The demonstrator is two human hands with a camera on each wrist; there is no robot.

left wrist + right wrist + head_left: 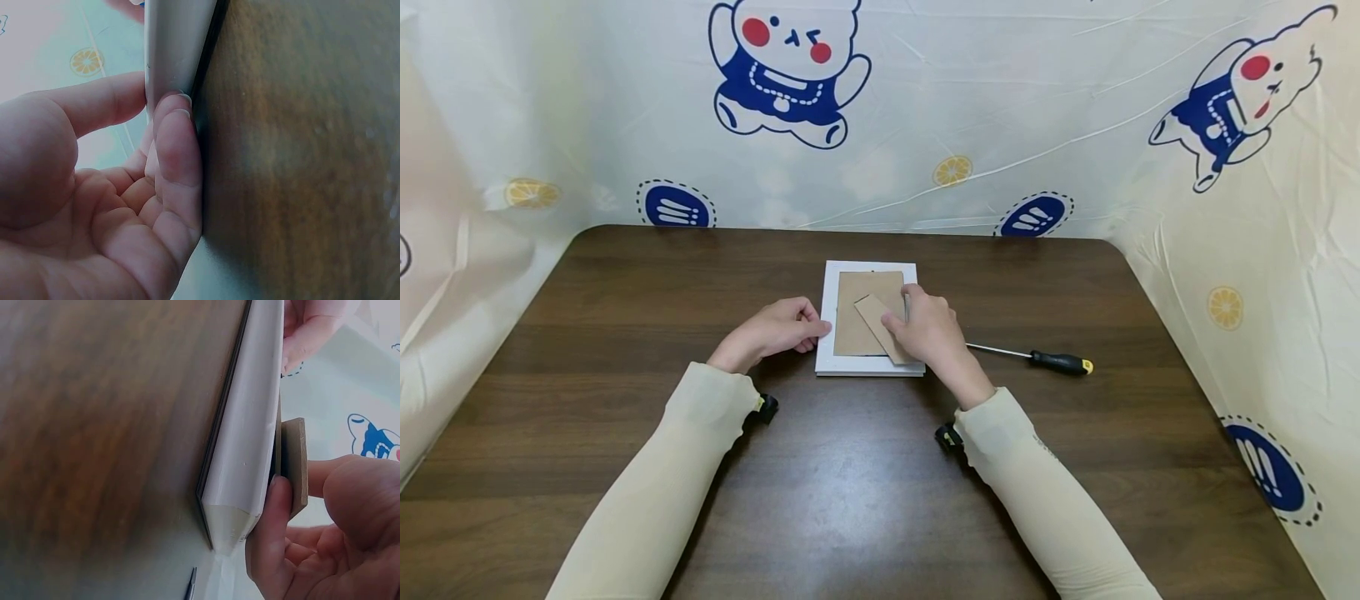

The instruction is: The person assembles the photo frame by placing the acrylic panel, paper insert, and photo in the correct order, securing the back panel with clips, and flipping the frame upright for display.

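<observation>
A white picture frame lies on the table with its brown backing board facing up. My left hand grips the frame's left side, thumb on the top face and curled fingers against the side. A flat brown strip, like a frame's stand leg, lies slantwise over the backing. My right hand holds this strip at the frame's right side. In the right wrist view the thumb is on the outer face of the strip, and a finger reaches in beside the frame's edge.
A screwdriver with a black and yellow handle lies right of the frame, its shaft tip hidden behind my right hand. Dark wood table extends around the frame. A printed curtain hangs along the table's back and sides.
</observation>
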